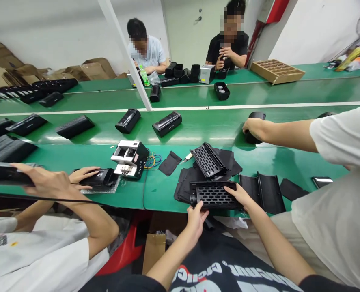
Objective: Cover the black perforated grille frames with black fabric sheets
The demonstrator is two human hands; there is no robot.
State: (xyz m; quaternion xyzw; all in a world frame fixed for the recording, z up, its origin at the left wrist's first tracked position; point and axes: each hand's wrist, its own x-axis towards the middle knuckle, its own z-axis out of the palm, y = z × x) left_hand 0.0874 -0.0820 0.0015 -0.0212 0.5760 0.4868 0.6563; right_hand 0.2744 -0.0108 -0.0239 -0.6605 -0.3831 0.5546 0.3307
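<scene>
A black perforated plastic panel (pixel 214 194) lies at the near edge of the green bench. My left hand (pixel 196 221) grips its near left corner from below, fingers curled on the edge. My right hand (pixel 240 194) rests on its right end, fingers closed over it. A second perforated panel (pixel 208 160) leans tilted just behind, on a pile of black foam sheets (pixel 186 178).
A co-worker's hands (pixel 54 182) at left hold black housings; another co-worker's arm (pixel 277 134) at right reaches to a black part on the belt. A white-and-black device (pixel 129 158) with wires sits centre-left. Black covers (pixel 263 192) lie right. Two people sit across the belt.
</scene>
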